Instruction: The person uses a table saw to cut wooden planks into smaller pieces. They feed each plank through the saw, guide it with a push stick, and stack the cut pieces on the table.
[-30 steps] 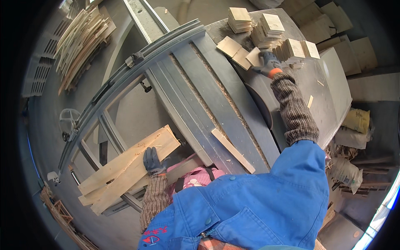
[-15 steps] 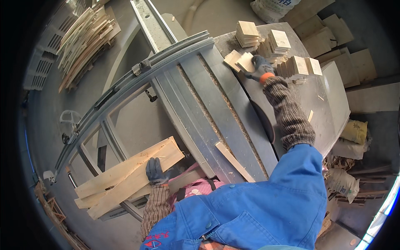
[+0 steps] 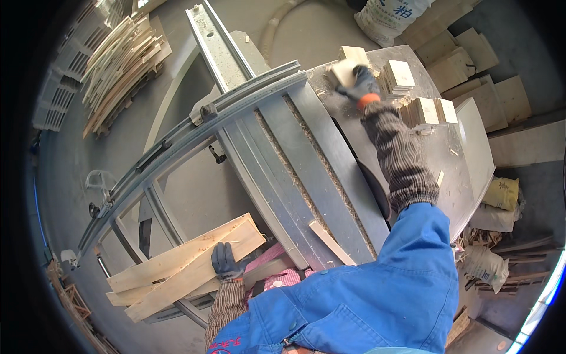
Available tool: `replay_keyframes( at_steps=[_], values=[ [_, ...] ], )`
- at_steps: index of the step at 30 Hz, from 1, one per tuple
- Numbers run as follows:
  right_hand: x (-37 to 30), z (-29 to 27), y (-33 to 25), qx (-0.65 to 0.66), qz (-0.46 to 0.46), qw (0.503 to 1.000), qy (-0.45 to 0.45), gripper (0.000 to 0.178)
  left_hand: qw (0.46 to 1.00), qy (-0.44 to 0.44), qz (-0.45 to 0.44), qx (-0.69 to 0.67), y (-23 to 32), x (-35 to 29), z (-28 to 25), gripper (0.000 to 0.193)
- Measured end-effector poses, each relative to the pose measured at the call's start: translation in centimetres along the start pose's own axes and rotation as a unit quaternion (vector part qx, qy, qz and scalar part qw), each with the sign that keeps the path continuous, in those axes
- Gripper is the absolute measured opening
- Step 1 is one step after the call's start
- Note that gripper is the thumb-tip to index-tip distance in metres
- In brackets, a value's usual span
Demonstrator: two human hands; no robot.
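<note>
My gloved right hand [image 3: 361, 86] reaches over the far end of the saw table and grips a small wooden block [image 3: 344, 72], blurred by motion; whether it is one piece or more I cannot tell. It is right at a stack of cut wooden pieces [image 3: 353, 54], with another stack [image 3: 400, 75] beside it to the right. A row of cut pieces [image 3: 423, 112] stands nearer. My gloved left hand [image 3: 224, 261] lies with extended fingers on a long wooden board [image 3: 191, 274], one of several overlapping at the table's near left.
The grooved metal saw table [image 3: 312, 135] has a dark slot along its right part. A thin wooden strip [image 3: 332, 242] lies near my body. A rail frame [image 3: 159, 203] runs left. Wood offcuts [image 3: 124, 71] are piled far left; a white sack [image 3: 389, 20] stands behind.
My right hand has moved farther away and slightly left, carrying light wooden pieces from the table toward the far stack. My left hand stays on the boards.
</note>
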State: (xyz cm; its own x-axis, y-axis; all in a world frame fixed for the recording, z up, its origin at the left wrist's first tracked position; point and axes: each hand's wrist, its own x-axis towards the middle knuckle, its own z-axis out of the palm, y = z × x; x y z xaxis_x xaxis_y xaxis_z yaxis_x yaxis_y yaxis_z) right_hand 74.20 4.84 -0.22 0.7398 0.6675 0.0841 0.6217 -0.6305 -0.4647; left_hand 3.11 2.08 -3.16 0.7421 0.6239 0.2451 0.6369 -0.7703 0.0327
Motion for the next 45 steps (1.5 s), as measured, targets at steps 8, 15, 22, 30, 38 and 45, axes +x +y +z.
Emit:
replay_keyframes(
  at_steps=[8, 15, 22, 30, 38, 45],
  values=[
    [9.6, -1.4, -2.5, -0.105, 0.278, 0.955, -0.002, 0.093, 1.000, 0.008, 0.010, 0.015, 0.1, 0.9, -0.4, 0.074],
    [9.3, -2.2, -3.0, -0.164, 0.188, 0.968, -0.005, 0.091, 1.000, -0.027, -0.014, 0.007, 0.2, 0.4, -0.7, 0.076],
    [-5.2, -1.4, -9.0, 0.065, -0.097, 0.987, 0.113, 0.054, 0.990, -0.070, -0.049, -0.109, 0.1, 1.6, -2.7, 0.080],
    [-33.3, 3.2, -17.7, 0.248, -0.185, 0.943, -0.120, 0.020, 0.985, -0.011, -0.099, -0.143, -0.6, -0.9, -7.6, 0.072],
    [-44.6, 5.4, -20.7, 0.042, -0.307, 0.931, -0.193, 0.022, 0.957, 0.106, -0.253, -0.095, -6.1, -14.3, -13.3, 0.037],
    [-51.7, 6.7, -23.1, -0.011, -0.358, 0.889, -0.284, 0.018, 0.957, -0.008, -0.261, -0.128, -7.9, -17.6, -12.1, 0.020]
  ],
)
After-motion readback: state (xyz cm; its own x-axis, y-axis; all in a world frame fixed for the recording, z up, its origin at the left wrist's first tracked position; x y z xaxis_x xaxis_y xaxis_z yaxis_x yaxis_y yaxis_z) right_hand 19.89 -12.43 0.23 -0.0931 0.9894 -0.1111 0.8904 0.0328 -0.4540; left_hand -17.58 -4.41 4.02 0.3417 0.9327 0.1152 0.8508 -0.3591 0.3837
